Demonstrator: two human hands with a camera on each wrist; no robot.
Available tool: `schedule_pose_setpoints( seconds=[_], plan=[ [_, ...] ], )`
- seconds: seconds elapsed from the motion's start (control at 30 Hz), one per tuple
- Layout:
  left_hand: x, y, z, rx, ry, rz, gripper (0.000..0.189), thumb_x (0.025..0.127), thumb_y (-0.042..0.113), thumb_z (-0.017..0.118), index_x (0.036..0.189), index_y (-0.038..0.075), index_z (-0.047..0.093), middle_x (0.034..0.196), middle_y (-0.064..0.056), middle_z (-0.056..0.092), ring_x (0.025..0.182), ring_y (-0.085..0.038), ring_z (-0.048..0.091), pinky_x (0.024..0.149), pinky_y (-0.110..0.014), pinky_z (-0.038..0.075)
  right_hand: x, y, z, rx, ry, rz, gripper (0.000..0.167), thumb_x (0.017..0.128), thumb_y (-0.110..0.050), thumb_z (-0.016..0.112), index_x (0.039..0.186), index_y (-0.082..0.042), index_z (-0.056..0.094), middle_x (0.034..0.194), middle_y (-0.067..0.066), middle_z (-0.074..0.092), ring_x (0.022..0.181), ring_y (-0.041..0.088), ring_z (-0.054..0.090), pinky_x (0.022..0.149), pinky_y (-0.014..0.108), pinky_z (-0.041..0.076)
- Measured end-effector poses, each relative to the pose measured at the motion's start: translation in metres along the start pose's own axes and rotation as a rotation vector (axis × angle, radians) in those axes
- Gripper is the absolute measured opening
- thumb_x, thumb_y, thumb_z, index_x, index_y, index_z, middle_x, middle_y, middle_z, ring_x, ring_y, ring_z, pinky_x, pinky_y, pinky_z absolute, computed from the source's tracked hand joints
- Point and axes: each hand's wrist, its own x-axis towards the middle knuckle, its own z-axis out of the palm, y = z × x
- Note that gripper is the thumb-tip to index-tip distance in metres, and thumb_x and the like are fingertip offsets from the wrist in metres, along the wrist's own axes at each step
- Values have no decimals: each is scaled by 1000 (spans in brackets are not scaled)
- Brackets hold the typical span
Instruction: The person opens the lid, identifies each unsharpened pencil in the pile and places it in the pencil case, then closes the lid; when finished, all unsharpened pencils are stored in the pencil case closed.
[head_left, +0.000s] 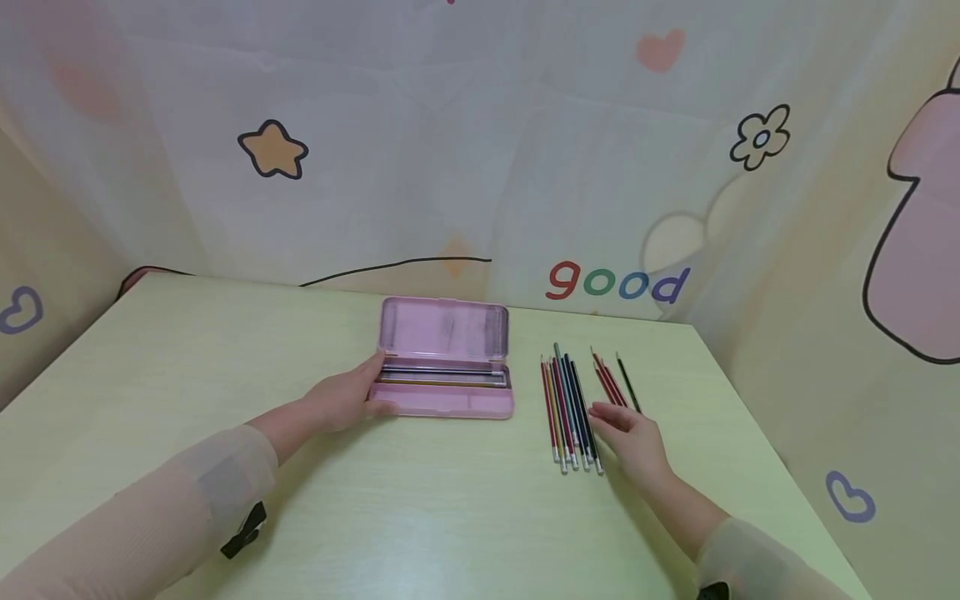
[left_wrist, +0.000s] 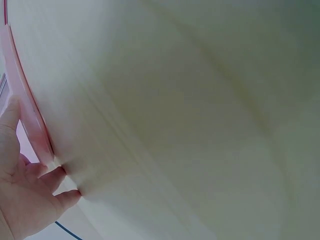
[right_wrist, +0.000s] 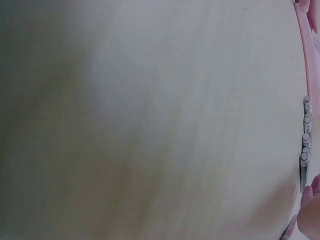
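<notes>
A pink pencil case (head_left: 450,329) lies with its lid raised at the back middle of the table, a few pencils (head_left: 442,370) lengthwise inside. My left hand (head_left: 347,398) grips its left end, thumb at the front wall; the left wrist view shows the thumb on the pink edge (left_wrist: 30,105) and other fingertips down on the table. To the right of the case lies a row of several pencils (head_left: 572,417), white-ended toward me. My right hand (head_left: 633,437) hovers at the row's right side, fingers bent loosely, fingertips right by the rightmost dark pencil. Nothing shows in its grasp.
Beyond my right hand lie several red pencils (head_left: 609,379) and one dark green pencil (head_left: 628,382), their near ends hidden by the hand. A printed curtain (head_left: 465,167) hangs behind the pale table (head_left: 390,517) and along its sides.
</notes>
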Motion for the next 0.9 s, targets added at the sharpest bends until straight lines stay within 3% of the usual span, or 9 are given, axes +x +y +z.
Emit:
schedule_pose_setpoints(
  seconds=[0.23, 0.5, 0.9],
  plan=[
    [-2, 1, -1, -8, -14, -22, 94, 88, 45, 59, 148, -1, 3, 151, -21, 18, 130, -40, 33, 103, -52, 30, -1, 4, 3, -34, 24, 16, 35, 90, -9, 62, 122, 5, 56, 119, 19, 60, 110, 27, 56, 80, 13, 46],
    [-3, 1, 0, -18, -13, -24, 96, 87, 46, 60, 149, 1, 3, 151, -20, 18, 130, -39, 34, 103, -52, 30, 2, 9, 8, -69, 61, -7, 32, 88, 0, 62, 119, 8, 58, 114, 22, 62, 104, 28, 60, 77, 13, 48],
    [-2, 1, -1, -9, -4, -10, 96, 87, 47, 60, 148, -1, 3, 151, -21, 18, 130, -39, 34, 102, -51, 31, -2, 7, 4, -247, 89, -43, 29, 87, 2, 60, 116, 6, 61, 110, 21, 64, 100, 31, 61, 82, 31, 51]
  ],
)
